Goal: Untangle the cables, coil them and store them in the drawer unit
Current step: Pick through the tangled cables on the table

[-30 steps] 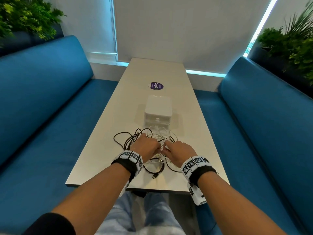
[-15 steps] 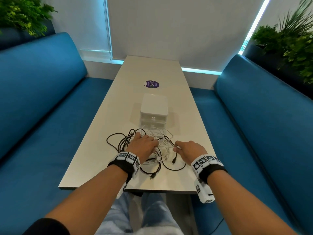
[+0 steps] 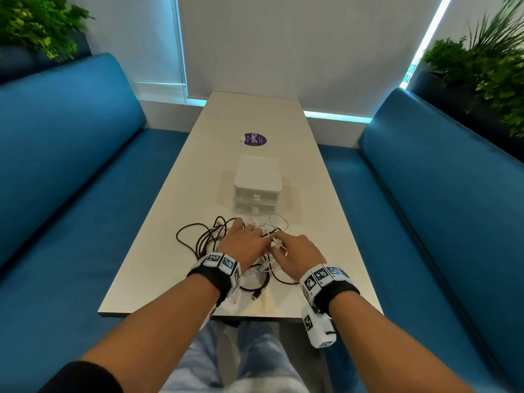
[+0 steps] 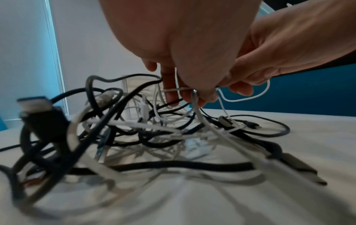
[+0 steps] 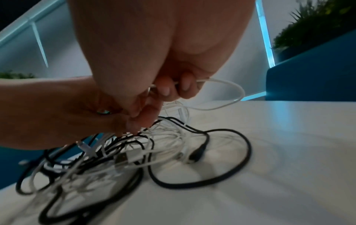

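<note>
**Cables still knotted, both hands at the thin white lead**

Cables (image 3: 226, 245) lay heaped on the table (image 3: 158, 222) just before the closed drawer unit (image 3: 257, 182), probably for a short reach.

From the left wrist, the left hand (image 4: 185, 64) pinched a white cable (image 4: 204, 121), seemingly to anchor it.

From the right wrist, the right hand (image 5: 163, 64) curled round its loop (image 5: 227, 94), likely to draw it free.

We found black and white cables (image 3: 226, 245) tangled in one heap on the table, just before a shut white drawer unit (image 3: 257, 184).
</note>
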Available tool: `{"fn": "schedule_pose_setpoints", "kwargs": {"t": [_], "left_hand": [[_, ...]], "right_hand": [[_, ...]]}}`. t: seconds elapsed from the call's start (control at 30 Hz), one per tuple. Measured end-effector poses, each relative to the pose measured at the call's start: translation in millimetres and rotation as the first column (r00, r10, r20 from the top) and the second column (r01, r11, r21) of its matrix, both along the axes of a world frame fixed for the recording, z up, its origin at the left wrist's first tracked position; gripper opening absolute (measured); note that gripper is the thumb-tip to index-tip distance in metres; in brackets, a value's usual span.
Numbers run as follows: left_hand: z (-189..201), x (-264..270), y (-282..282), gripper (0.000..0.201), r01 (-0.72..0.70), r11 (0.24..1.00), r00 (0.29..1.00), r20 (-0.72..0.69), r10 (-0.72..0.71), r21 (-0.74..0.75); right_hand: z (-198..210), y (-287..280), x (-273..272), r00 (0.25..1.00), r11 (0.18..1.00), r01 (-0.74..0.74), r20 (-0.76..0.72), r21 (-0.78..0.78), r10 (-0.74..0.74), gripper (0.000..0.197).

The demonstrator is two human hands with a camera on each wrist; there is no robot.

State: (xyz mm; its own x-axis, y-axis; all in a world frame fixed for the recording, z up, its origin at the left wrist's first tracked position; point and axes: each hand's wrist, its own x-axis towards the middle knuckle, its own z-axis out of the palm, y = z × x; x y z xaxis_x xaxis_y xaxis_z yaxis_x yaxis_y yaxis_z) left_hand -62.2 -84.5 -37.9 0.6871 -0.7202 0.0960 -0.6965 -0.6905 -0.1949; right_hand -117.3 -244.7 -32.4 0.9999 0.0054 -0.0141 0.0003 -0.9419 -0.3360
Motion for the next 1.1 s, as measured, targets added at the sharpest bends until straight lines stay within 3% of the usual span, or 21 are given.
{"fn": "schedule_pose_setpoints", "kwargs": {"t": [0.1,0.2,0.33,0.47,0.73,0.83,0.93,1.1], "left_hand": [[0,0,-2,0.023,0.006,0.991,0.999,-0.03,-0.01,-0.131],[-1,3,0,0.035,-0.067,0.977,0.991,-0.131,0.04,-0.205],[-5,2,9,0.026,-0.071,0.985,0.995,-0.074,0.06,-0.155],[-6,-2,13,0.02,-0.058,0.992,0.997,-0.05,0.052,-0.114],[-10,10,26,0.054,-0.03,0.999,0.993,-0.114,0.025,-0.045],[-6,13,22,0.036,-0.023,1.0,0.997,-0.08,0.021,-0.021],[-6,15,18,0.025,-0.04,0.999,0.994,-0.101,0.038,-0.013],[-5,15,11,0.019,-0.083,0.995,0.983,-0.166,0.072,-0.056]], "right_hand": [[-1,1,6,0.998,0.999,0.031,-0.055,0.037,-0.029,0.023],[-1,-3,7,0.994,0.998,0.064,-0.089,0.017,-0.063,0.026],[2,-7,7,0.997,0.992,0.073,-0.006,-0.105,-0.074,0.033],[7,-14,6,0.996,0.985,0.08,-0.026,-0.156,-0.085,0.035],[-3,-42,-6,0.968,0.957,0.207,-0.099,-0.204,-0.231,0.034],[-2,-38,-6,0.969,0.96,0.221,-0.076,-0.172,-0.237,0.03],[2,-30,-7,0.975,0.975,0.221,-0.004,-0.023,-0.221,0.029],[4,-13,-9,0.996,1.0,0.012,0.089,0.009,-0.013,0.025]]}}
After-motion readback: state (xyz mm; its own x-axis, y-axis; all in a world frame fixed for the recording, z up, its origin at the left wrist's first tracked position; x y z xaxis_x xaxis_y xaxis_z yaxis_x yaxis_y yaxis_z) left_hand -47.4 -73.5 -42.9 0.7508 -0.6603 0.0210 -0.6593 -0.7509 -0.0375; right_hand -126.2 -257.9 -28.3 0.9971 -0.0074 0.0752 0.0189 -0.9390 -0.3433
